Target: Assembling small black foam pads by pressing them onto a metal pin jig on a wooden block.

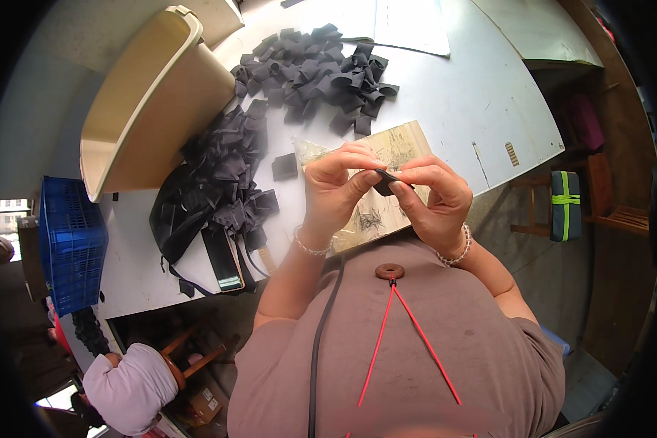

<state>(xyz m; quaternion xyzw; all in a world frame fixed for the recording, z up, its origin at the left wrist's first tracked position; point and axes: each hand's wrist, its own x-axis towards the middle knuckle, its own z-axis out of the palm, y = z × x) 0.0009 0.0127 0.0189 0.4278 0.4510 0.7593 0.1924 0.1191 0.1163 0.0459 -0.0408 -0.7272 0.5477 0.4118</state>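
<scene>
Starting at the left edge, a blue crate (69, 241) sits partly cut off by the dark rim of the view, and a beige bin (150, 102) lies tipped on the white bench (474, 87). Beside the bin a heap of black fabric pieces (226, 175) hides part of a phone (225, 264); a second pile of folded black pieces (314, 69) lies farther up the bench. A wooden board (387, 179) under the hands is largely covered by them, and the marks on it are too fine to make out. The left hand (336, 186) is raised, wrist bent, with a bead bracelet showing, thumb and fingertips pinched on one end of a small black fabric piece (385, 181). The right hand (434, 193) mirrors it, fingers curled and clamped on the other end, so the piece is held between both hands just above the board. Most of the piece is hidden by fingers.
</scene>
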